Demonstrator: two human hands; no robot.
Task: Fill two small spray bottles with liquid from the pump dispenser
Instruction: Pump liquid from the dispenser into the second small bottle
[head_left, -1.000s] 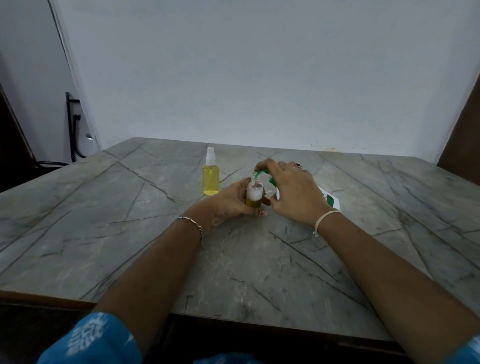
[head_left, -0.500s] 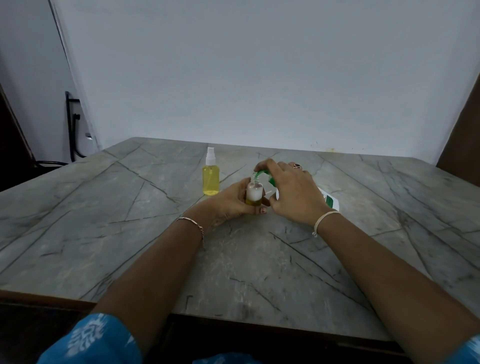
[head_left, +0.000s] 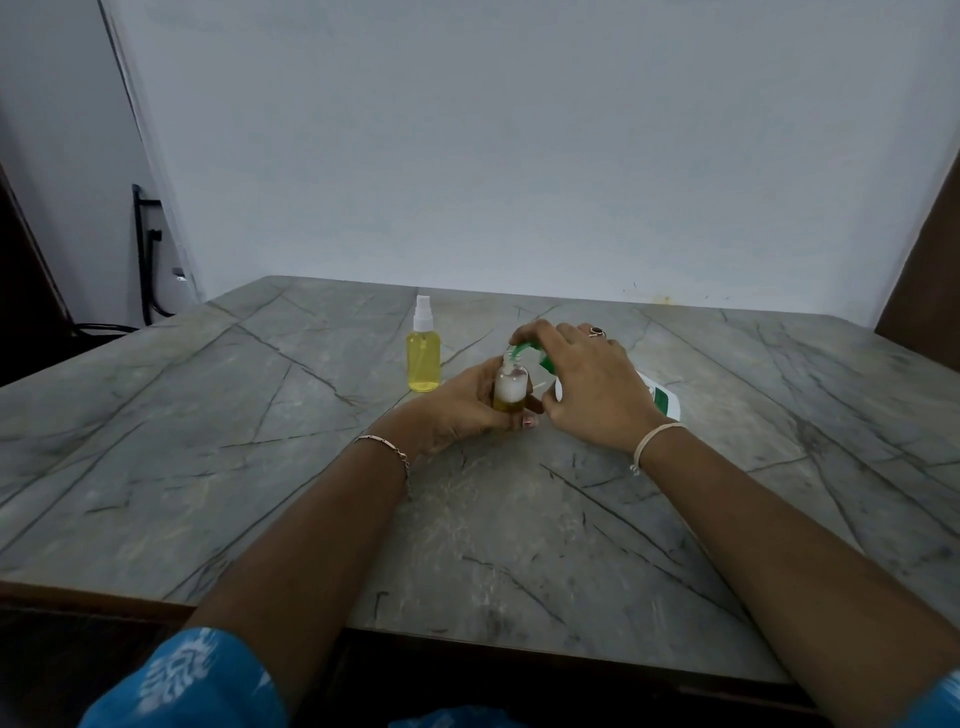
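While the left hand (head_left: 457, 413) grips the uncapped spray bottle (head_left: 510, 391), the right hand (head_left: 589, 387) clasps the pump dispenser (head_left: 661, 399) by its head.

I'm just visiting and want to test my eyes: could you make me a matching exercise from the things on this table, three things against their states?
Things:
1. capped spray bottle
2. open bottle
3. pump dispenser

States:
A. held by the right hand, green spout at a bottle's mouth
B. standing alone, full of yellow liquid
C. gripped by the left hand, foam above a little yellow liquid

Pairs: 1-B, 2-C, 3-A.
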